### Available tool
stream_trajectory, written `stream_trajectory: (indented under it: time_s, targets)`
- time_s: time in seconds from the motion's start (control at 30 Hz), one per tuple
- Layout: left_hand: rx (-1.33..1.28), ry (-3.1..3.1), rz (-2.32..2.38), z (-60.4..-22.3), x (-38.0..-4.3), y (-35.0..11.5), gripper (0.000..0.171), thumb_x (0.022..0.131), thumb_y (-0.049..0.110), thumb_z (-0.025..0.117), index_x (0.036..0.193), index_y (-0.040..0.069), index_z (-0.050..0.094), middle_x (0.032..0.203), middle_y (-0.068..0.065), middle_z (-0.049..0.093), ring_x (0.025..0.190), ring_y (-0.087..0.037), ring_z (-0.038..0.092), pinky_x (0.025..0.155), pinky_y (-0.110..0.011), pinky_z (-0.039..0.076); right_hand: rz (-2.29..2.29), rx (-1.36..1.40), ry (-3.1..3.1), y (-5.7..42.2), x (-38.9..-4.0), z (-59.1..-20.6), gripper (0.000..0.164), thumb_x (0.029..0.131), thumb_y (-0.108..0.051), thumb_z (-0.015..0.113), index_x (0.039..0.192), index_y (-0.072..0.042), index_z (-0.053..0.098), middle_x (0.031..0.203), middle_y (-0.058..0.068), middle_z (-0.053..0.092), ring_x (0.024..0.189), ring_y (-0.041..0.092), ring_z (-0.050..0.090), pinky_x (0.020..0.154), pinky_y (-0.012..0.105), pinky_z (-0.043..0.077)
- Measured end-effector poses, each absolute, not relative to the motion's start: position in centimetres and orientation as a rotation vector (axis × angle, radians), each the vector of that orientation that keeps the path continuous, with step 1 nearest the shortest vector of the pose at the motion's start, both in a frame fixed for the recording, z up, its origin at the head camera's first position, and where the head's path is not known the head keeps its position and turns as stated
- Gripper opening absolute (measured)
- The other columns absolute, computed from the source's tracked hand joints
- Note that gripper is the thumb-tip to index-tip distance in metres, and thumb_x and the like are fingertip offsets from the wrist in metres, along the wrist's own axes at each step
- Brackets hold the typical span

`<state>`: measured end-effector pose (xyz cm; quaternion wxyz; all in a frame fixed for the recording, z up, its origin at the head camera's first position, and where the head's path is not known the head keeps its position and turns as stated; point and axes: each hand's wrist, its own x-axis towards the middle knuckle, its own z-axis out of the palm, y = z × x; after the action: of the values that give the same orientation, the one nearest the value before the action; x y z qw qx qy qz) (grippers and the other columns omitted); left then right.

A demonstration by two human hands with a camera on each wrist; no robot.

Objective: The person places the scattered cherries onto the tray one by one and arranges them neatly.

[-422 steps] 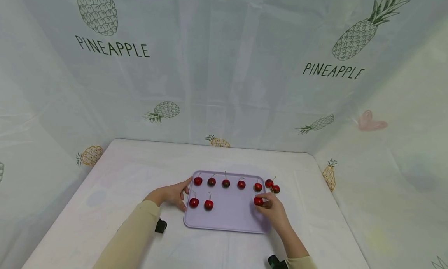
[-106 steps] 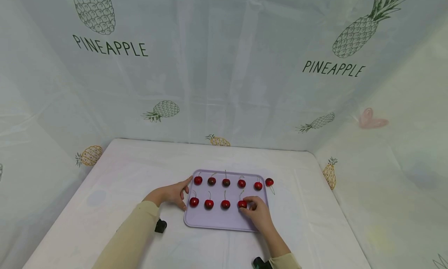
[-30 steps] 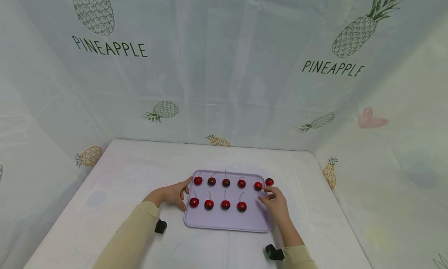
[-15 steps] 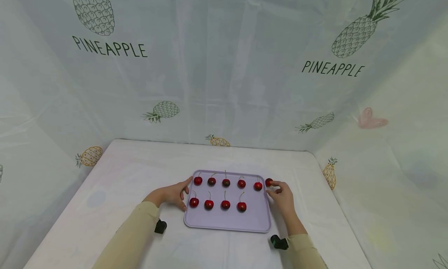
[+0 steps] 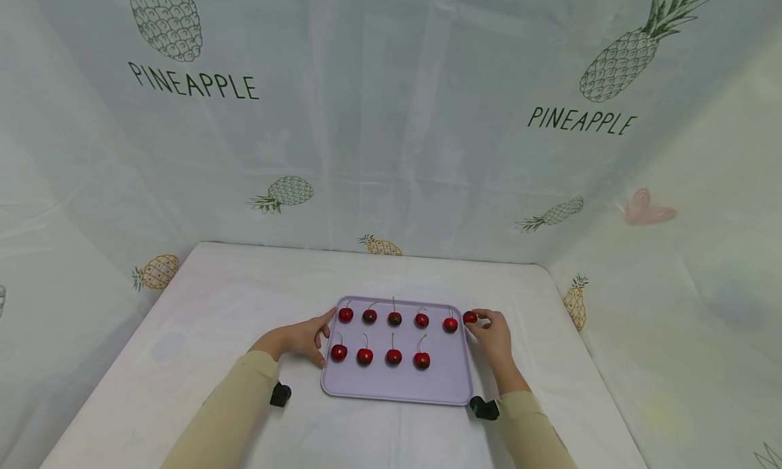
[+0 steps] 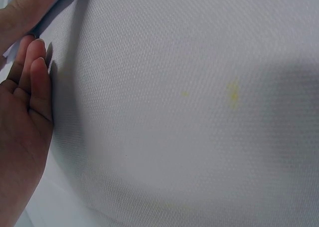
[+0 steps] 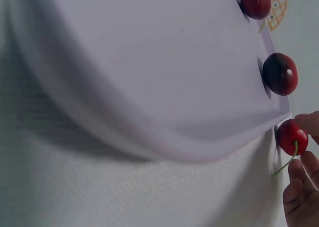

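Observation:
On the white-covered table lies a pale purple tray (image 5: 391, 384) with two rows of red cherries. The back row (image 5: 394, 319) runs the tray's width; the front row (image 5: 394, 357) stops short of the right side. My left hand (image 5: 299, 338) rests along the tray's left edge, index finger at the back corner and thumb lower down. In the left wrist view, the other fingers (image 6: 41, 82) are loosely bent. Just outside the tray's back right corner, my right hand (image 5: 493, 333) pinches a single cherry (image 7: 289, 134) between thumb and index finger; its green stem hangs free.
Bare tray surface shows at the front right. A black wrist camera (image 5: 280, 394) sits under the left forearm, another camera (image 5: 485, 408) under the right. Behind the table hangs a pale curtain (image 5: 391, 150) printed with pineapples.
Two cherries have joined the front row since the oldest frame, and fewer lie beside the tray. My right hand moved from the front row right to the outside cherry. The left hand stayed.

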<state>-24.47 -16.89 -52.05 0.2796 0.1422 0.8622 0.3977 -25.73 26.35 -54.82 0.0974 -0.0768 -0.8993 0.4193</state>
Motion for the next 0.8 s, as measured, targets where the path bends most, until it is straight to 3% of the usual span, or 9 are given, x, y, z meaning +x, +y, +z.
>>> stream_trajectory:
  time_s: [0.8]
  targets:
    - [0.387, 2.312, 1.062, -52.40, -24.69, -16.97, 0.121, 0.064, -0.002, 0.089, 0.156, 0.004, 0.010, 0.102, -0.004, 0.046, 0.078, -0.018, 0.047, 0.073, -0.033, 0.039, 1.342, -0.301, -2.612, 26.29, -25.55, -55.16, 0.031, 0.081, -0.008, 0.076, 0.109, 0.000, 0.067, 0.099, 0.016, 0.066, 0.087, 0.026, 0.059, 0.066, 0.027, 0.045]
